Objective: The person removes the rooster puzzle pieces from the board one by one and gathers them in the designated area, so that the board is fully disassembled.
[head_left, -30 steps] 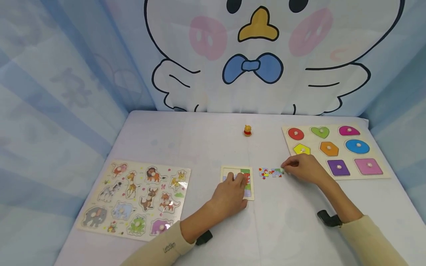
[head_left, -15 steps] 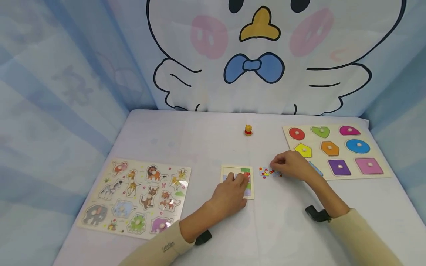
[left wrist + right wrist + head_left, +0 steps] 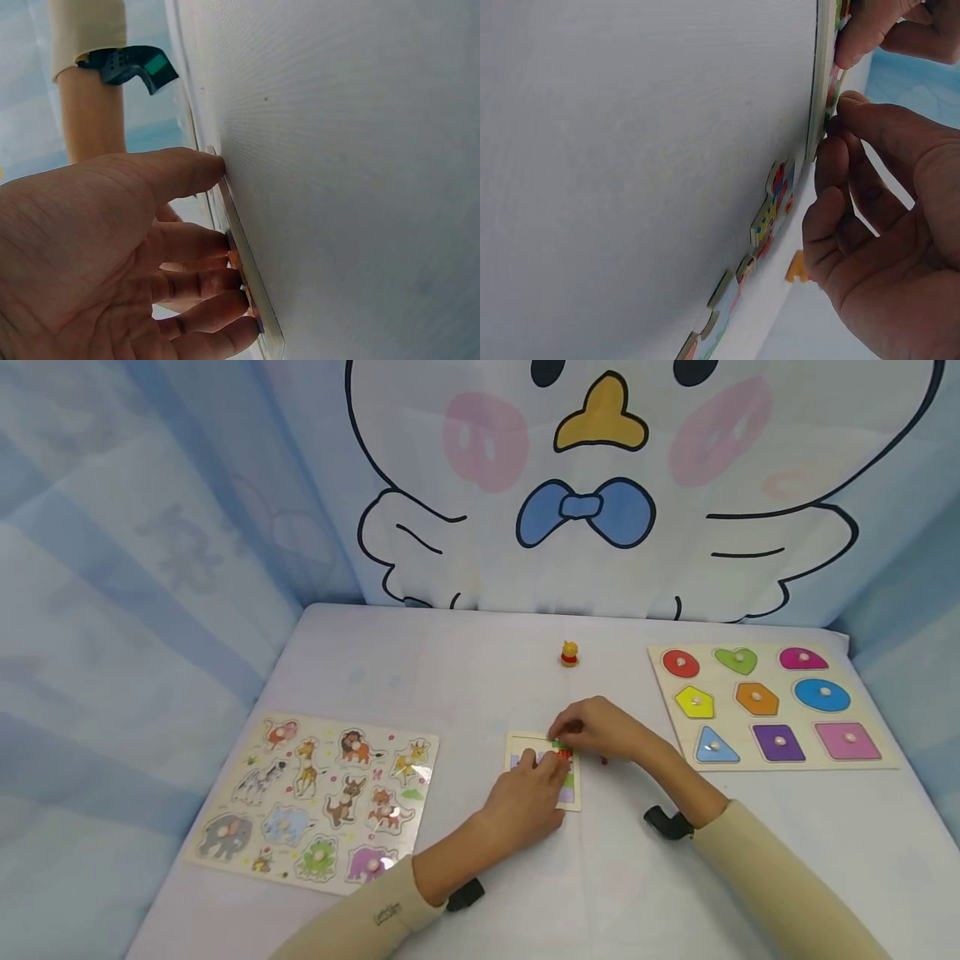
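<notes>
A small jigsaw tray (image 3: 512,745) with a pale wooden rim lies at mid-table, partly filled with colourful pieces. My left hand (image 3: 525,793) rests on it; in the left wrist view its fingertips (image 3: 251,330) press the top face while the thumb touches the rim. At the tray's upper right corner is my right hand (image 3: 600,727), thumb and forefinger pinched together over a puzzle piece (image 3: 829,120), mostly hidden by the fingers. Loose puzzle pieces (image 3: 772,206) lie on the table beside the tray, largely covered by the right hand in the head view.
An animal puzzle board (image 3: 315,793) lies on the left. On the right is a shape board (image 3: 723,727) with knobbed pieces. A small yellow and red figurine (image 3: 569,654) stands towards the back. A printed curtain (image 3: 585,568) hangs behind the table.
My right hand has moved left, from the right end of the loose pieces, over them, to the tray's upper right corner. My left hand has stayed on the tray.
</notes>
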`<action>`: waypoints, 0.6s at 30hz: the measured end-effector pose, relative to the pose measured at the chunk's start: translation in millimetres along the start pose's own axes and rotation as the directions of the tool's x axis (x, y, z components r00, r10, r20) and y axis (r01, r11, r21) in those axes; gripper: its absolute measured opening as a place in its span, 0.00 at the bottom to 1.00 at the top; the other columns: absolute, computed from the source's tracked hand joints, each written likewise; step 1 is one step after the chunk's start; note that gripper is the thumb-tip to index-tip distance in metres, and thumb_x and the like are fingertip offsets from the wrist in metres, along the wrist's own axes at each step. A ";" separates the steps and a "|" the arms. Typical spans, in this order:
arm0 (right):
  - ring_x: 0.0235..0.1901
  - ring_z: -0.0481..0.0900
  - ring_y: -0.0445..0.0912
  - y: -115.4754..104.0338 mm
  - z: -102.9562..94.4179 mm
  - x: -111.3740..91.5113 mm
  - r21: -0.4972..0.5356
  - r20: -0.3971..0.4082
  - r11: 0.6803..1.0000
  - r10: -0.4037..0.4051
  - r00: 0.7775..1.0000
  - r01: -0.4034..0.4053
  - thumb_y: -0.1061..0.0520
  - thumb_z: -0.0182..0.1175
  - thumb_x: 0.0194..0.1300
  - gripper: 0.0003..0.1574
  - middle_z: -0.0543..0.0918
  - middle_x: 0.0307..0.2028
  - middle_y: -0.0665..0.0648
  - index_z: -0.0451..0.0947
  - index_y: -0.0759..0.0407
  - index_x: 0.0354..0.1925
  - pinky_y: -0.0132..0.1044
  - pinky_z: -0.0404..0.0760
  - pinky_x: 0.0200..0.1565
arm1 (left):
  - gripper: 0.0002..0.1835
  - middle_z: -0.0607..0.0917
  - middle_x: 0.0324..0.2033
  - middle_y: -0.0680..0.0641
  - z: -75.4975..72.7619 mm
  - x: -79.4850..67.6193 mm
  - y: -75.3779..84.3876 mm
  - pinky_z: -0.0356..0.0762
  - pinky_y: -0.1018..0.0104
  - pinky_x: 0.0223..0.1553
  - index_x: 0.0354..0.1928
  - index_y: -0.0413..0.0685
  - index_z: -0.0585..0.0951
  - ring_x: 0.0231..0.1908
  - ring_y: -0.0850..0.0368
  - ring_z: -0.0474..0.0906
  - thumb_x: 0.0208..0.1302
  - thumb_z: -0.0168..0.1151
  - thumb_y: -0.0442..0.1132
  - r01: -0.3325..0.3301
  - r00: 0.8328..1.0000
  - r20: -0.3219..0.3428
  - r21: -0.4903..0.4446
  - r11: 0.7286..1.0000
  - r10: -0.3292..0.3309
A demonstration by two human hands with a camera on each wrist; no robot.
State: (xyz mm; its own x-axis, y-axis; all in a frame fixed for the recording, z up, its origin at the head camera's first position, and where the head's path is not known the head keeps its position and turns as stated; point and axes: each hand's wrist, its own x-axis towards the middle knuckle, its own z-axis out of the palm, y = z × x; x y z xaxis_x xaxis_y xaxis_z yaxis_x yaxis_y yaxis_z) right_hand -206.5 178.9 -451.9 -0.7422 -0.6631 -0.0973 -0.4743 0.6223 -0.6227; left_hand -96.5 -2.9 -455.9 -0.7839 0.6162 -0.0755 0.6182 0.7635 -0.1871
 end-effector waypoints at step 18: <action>0.36 0.76 0.39 1.5 1.1 -0.5 -0.065 0.035 0.991 -0.116 0.993 0.118 0.63 0.66 0.64 0.10 0.83 0.39 0.45 0.87 0.54 0.43 0.38 0.78 0.44 | 0.32 0.69 0.57 0.50 -0.9 2.4 1.2 0.77 0.71 0.32 0.69 0.57 0.71 0.49 0.49 0.67 0.66 0.58 0.59 0.000 1.000 -0.016 -0.012 1.000 -0.001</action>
State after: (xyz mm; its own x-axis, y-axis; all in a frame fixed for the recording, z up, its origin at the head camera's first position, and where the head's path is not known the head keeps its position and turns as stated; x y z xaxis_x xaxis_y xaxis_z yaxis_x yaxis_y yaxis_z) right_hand -206.3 179.7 -453.6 -0.6651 -0.7450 -0.0512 -0.5887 0.5652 -0.5778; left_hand -97.6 -0.3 -455.4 -0.7832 0.6189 -0.0593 0.6186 0.7660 -0.1750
